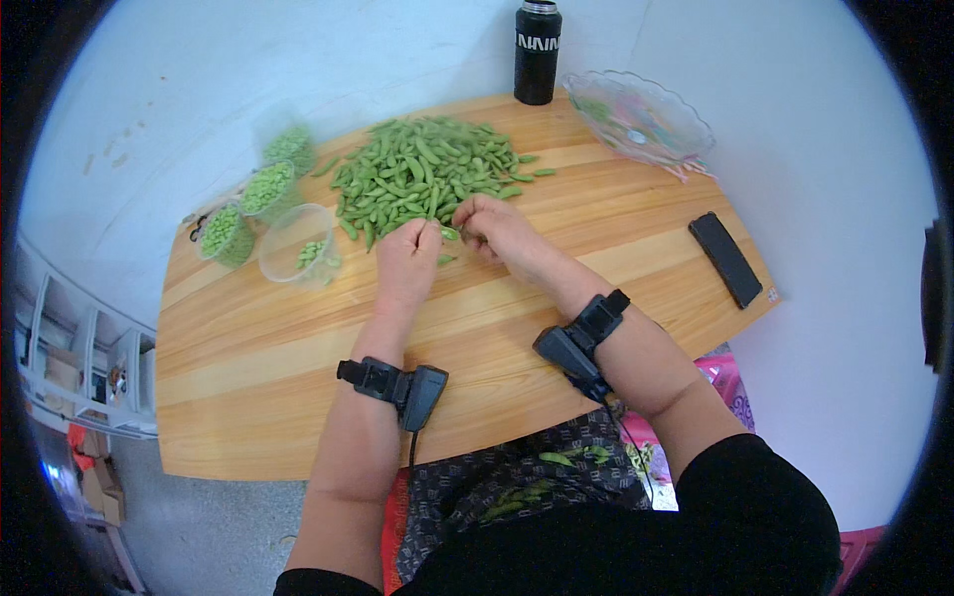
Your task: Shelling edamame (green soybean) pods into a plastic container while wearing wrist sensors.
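Note:
A large heap of green edamame pods (425, 160) lies on the wooden table, just beyond my hands. My left hand (408, 257) is closed in a fist, with thumb and forefinger pinching a slim green pod (432, 203) that sticks up from them. Close to its right, my right hand (496, 227) has bent fingers over the near edge of the heap; whether they hold anything is hidden. Between the two hands shows a light green pod (449, 233). To the left stands a clear plastic cup (279, 249) with a few shelled beans (310, 255) in it.
Several cups of shelled beans (267, 186) stand at the table's left rear. A black bottle (536, 63) and a scalloped clear bowl (648, 130) are at the back right. A black phone (725, 259) lies near the right edge. Pods (555, 458) rest on the patterned cloth over my lap.

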`<state>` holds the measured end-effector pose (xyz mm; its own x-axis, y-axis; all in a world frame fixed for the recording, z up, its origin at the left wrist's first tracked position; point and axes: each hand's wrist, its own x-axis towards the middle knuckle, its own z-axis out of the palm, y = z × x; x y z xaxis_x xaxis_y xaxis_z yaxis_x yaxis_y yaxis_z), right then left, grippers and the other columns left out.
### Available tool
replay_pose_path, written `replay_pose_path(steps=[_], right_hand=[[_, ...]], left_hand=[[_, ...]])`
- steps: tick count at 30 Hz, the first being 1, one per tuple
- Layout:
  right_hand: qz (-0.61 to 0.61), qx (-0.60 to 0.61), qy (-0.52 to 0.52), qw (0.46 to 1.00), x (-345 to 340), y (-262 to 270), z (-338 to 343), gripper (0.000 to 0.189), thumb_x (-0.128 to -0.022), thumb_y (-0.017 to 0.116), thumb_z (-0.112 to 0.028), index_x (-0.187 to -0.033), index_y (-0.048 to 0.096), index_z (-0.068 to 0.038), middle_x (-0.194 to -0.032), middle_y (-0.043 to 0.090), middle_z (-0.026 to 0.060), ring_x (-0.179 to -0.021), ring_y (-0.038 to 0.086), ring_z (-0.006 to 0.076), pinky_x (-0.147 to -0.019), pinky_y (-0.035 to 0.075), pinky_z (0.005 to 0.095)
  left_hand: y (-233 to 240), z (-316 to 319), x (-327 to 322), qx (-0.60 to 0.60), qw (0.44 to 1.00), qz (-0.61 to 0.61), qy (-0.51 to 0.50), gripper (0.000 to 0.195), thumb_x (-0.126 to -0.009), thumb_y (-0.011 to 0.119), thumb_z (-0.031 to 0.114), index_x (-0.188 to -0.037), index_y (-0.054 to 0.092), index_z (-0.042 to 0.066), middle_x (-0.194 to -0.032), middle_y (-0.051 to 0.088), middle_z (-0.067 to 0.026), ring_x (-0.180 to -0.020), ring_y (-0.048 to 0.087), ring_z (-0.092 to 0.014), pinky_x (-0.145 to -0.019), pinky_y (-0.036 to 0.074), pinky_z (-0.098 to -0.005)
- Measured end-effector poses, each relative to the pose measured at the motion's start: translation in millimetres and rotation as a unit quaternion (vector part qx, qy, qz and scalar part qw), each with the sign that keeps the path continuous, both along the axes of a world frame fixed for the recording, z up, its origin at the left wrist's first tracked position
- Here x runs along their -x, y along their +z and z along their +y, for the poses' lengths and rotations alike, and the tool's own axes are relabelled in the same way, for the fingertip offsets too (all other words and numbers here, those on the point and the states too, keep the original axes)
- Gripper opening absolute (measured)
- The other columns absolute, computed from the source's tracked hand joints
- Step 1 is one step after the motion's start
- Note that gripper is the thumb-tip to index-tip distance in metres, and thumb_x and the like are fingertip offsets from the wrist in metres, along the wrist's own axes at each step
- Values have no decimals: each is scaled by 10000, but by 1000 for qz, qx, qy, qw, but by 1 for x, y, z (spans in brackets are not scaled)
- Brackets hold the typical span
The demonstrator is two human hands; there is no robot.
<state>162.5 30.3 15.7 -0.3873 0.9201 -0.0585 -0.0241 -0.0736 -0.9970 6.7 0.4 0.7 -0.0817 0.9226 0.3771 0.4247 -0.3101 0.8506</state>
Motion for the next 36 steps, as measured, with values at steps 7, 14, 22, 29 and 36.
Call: replay_pose_path(steps=[7, 14, 22, 29, 36], right_hand=[[56, -76, 67, 993, 10, -5, -6, 129, -874, 564, -200, -908, 507, -89, -657, 503, -29, -530, 430, 34, -436, 321, 179], [24, -56, 89, 994, 4, -6, -4, 114, -874, 551, -185, -872, 482, -95, -624, 483, -31, -479, 395, 33, -420, 295, 171], [89, 33, 74, 993, -5, 4, -5, 35, -809, 472, -84, -840, 479, -71, -597, 452, -8, -449, 360, 51, -379, 252, 192], [305, 124, -19, 944, -18, -4, 15, 136, -829, 439, -173, -820, 500, -51, -635, 486, 53, -471, 408, 107, -345, 233, 219], [308, 153, -40, 938, -10, -11, 19, 279, -905, 382, -292, -891, 497, -38, -802, 536, 119, -675, 531, 211, -555, 427, 291]], left_hand=[[-1, 0, 0, 6, 1000, 13, 1, 282, -854, 500, 170, -664, 482, -38, -531, 449, -95, -500, 383, -138, -483, 357, -318], [0, -6, -4, 125, 964, -211, -99, 275, -881, 472, 200, -670, 476, 24, -578, 468, -10, -512, 408, -89, -466, 329, -239], [3, -4, -5, 125, 957, -227, -133, 248, -885, 482, 236, -694, 490, 77, -613, 437, 15, -546, 424, -95, -491, 335, -242], [1, 9, 20, 28, 963, -267, 36, 195, -834, 550, 144, -669, 532, 42, -687, 555, -26, -580, 485, -89, -505, 375, -228], [-3, 6, 4, -12, 980, -197, 3, 105, -784, 610, 45, -863, 549, 9, -647, 521, -8, -552, 486, -80, -493, 390, -219]])
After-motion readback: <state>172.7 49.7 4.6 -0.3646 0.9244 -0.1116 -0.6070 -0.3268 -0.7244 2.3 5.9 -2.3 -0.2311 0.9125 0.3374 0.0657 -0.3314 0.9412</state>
